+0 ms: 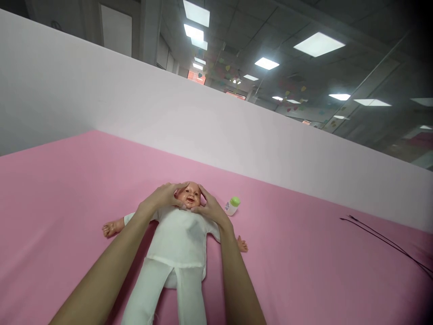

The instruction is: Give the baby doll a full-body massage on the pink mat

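A baby doll (179, 232) with a white cloth body lies on its back, face up, its arms spread to both sides. My left hand (166, 195) cups one side of its head (190, 195), the thumb under the chin and the fingers up by the temple. On the other side, my right hand (211, 206) curves round the cheek in the same way, thumb at the chin. Both hands touch the head, and their far fingers are partly hidden behind it. A small white bottle with a green cap (232, 206) stands just right of my right hand.
Pink cloth (297, 253) covers the surface under the doll. Two thin black cables (382, 239) lie at the right. A white partition (216, 131) rises along the far edge and the left side, with ceiling lights beyond it.
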`<state>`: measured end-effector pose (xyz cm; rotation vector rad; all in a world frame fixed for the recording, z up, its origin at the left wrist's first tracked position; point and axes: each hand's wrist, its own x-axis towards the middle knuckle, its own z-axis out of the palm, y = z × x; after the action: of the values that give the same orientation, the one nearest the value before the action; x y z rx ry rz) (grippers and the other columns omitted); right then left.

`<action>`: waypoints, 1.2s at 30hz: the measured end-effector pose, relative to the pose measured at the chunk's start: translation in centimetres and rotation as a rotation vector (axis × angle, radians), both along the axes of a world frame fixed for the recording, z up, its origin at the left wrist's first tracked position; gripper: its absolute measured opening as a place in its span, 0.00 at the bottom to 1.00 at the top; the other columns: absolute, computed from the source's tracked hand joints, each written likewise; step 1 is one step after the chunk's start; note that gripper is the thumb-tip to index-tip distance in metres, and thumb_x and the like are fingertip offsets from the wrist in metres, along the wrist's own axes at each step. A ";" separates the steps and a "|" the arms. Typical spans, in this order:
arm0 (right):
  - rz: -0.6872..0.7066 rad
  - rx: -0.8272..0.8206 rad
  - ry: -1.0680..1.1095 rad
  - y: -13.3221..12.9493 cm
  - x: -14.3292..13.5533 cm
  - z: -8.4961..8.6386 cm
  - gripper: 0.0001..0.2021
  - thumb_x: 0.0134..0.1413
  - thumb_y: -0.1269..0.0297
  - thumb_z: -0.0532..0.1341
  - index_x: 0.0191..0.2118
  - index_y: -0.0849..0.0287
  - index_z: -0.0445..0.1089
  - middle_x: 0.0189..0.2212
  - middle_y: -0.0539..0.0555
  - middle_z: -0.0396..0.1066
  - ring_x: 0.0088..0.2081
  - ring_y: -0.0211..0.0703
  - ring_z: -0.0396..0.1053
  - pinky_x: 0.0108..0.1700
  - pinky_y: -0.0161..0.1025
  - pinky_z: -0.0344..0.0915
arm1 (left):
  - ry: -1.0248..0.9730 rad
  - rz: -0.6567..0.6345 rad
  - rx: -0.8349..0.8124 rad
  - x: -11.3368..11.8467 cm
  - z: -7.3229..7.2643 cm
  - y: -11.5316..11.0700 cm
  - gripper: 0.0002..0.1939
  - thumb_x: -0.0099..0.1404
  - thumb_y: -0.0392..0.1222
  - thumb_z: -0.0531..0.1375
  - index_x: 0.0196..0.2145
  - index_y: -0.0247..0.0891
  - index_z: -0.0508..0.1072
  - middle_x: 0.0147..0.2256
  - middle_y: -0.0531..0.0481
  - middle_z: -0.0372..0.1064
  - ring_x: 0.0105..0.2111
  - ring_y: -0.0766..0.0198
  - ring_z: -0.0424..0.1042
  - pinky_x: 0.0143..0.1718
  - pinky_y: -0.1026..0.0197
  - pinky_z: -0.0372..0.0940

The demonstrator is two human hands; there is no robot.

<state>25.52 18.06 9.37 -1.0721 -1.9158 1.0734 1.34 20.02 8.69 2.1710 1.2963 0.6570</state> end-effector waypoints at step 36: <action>-0.470 -0.183 -0.650 -6.2 8.6 -1.6 0.27 0.65 0.43 0.54 0.56 0.58 0.72 0.60 0.65 0.71 0.60 0.59 0.68 0.58 0.50 0.63 | 0.171 0.211 -0.337 -10.6 -4.2 -4.5 0.50 0.45 0.65 0.70 0.63 0.44 0.69 0.56 0.33 0.75 0.48 0.38 0.78 0.42 0.49 0.70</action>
<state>34.15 11.87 7.80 -2.0447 -1.8860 0.6814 -9.22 15.56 4.48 1.8626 1.6126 0.3057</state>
